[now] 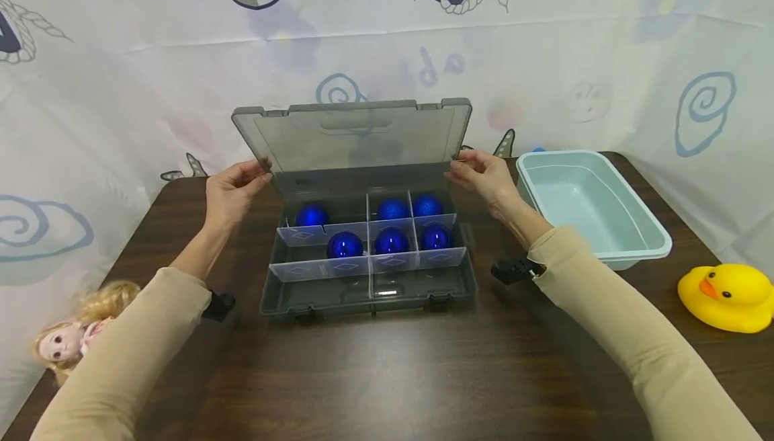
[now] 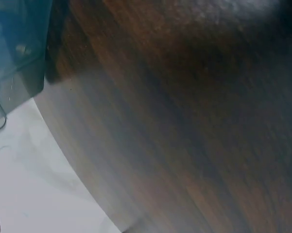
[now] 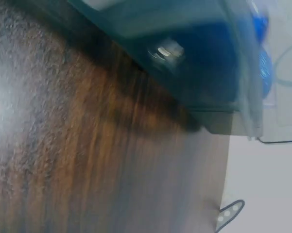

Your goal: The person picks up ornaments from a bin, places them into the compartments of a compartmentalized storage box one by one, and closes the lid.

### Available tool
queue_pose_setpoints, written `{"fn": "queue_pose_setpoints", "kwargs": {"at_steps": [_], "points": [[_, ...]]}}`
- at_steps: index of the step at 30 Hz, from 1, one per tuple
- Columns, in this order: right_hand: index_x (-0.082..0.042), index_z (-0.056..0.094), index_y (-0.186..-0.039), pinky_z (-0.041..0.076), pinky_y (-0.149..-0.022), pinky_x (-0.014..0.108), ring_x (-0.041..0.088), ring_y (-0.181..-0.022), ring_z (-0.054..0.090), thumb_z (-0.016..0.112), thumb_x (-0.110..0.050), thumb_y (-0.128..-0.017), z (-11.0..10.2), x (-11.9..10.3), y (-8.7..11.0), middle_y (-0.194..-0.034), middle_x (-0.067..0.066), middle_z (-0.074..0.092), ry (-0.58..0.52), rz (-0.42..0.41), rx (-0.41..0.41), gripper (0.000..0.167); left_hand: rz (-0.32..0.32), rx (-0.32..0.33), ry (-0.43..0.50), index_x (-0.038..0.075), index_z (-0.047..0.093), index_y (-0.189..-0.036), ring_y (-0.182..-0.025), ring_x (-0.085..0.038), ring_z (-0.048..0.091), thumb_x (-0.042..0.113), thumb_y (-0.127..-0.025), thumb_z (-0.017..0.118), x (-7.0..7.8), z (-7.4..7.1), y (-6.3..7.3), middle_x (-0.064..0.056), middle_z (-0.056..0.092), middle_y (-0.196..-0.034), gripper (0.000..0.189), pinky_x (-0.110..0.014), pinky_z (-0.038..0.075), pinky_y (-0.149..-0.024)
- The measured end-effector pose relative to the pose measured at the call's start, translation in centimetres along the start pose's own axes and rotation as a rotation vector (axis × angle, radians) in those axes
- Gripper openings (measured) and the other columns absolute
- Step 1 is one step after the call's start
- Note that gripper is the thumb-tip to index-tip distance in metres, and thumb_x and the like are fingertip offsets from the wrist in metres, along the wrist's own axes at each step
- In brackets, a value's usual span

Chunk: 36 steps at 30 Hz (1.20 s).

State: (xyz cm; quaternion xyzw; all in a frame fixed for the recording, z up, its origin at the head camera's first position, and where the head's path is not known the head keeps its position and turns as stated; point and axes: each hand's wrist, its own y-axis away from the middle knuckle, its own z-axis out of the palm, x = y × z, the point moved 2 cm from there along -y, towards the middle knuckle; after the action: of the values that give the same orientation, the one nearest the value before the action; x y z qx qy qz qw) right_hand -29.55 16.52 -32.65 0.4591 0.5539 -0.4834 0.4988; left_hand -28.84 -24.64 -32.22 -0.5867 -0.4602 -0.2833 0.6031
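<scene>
A grey translucent divided storage box [image 1: 326, 291] sits on the table with its lid [image 1: 369, 138] raised and tilted back. Several blue balls [image 1: 345, 245], some glossy and some glittery, lie in its back and middle compartments; the front row holds none. My left hand [image 1: 232, 192] pinches the lid's left edge. On the opposite edge, my right hand [image 1: 486, 182] grips the lid between thumb and fingers. In the left wrist view only a corner of the box [image 2: 19, 58] shows. The right wrist view catches the box's side [image 3: 184, 82], blurred.
A pale blue-green plastic basin [image 1: 635, 255] stands right of the box, behind a yellow rubber duck [image 1: 728, 298]. At the left edge lies a blond doll [image 1: 63, 343], partly hidden by my left sleeve. A patterned white curtain [image 1: 387, 58] hangs behind the brown table [image 1: 387, 374].
</scene>
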Motion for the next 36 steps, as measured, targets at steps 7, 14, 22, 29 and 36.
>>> {"fn": "queue_pose_setpoints", "kwargs": {"at_steps": [7,14,22,29,36], "points": [[0.008,0.042,-0.136,0.042,-0.102,0.038,0.032,-0.122,0.052,0.039,-0.031,-0.102,-0.6,-0.9,1.7,-0.132,0.028,0.051,0.127,-0.011,-0.110,0.051,0.014,-0.025,-0.442,-0.004,0.069,-0.107,-0.066,0.017,0.054,0.018,-0.090,0.065,3.1,-0.2,1.7,0.035,0.055,-0.071,0.028,-0.003,0.044,-0.061],[0.006,0.035,-0.141,0.033,-0.109,0.047,0.032,-0.137,0.033,0.031,-0.037,-0.103,-1.1,-1.2,5.0,-0.148,0.020,0.034,0.149,0.099,-0.196,0.057,-0.237,-0.390,-0.365,-0.008,0.055,-0.126,-0.088,0.018,0.055,0.031,-0.101,0.043,4.9,-1.6,5.3,0.015,0.066,-0.108,0.048,-0.007,0.047,-0.078],[-0.003,0.025,-0.148,0.020,-0.111,0.057,0.035,-0.142,0.020,0.044,-0.037,-0.100,-1.8,0.1,8.1,-0.154,0.015,0.023,0.415,0.095,-0.317,0.062,-0.428,-0.612,-0.394,0.008,0.023,-0.150,-0.136,-0.041,0.029,0.049,-0.097,0.041,5.2,-1.8,8.8,-0.018,0.021,-0.154,0.069,-0.062,0.027,-0.105],[-0.002,0.020,-0.149,0.023,-0.111,0.054,0.036,-0.142,0.020,0.049,-0.029,-0.099,-1.7,1.4,8.0,-0.155,0.015,0.019,0.453,0.049,-0.334,0.064,-0.407,-0.612,-0.407,0.010,0.015,-0.151,-0.140,-0.039,0.022,0.045,-0.093,0.054,3.6,-0.7,9.1,-0.017,0.018,-0.155,0.078,-0.057,0.029,-0.106],[-0.006,0.022,-0.150,0.020,-0.113,0.055,0.035,-0.142,0.018,0.055,-0.029,-0.096,-1.9,2.0,7.0,-0.155,0.013,0.021,0.470,0.038,-0.296,0.066,-0.405,-0.586,-0.401,0.011,0.011,-0.151,-0.139,-0.040,0.024,0.045,-0.091,0.057,2.6,0.3,8.8,-0.016,0.014,-0.156,0.083,-0.054,0.032,-0.106]]}}
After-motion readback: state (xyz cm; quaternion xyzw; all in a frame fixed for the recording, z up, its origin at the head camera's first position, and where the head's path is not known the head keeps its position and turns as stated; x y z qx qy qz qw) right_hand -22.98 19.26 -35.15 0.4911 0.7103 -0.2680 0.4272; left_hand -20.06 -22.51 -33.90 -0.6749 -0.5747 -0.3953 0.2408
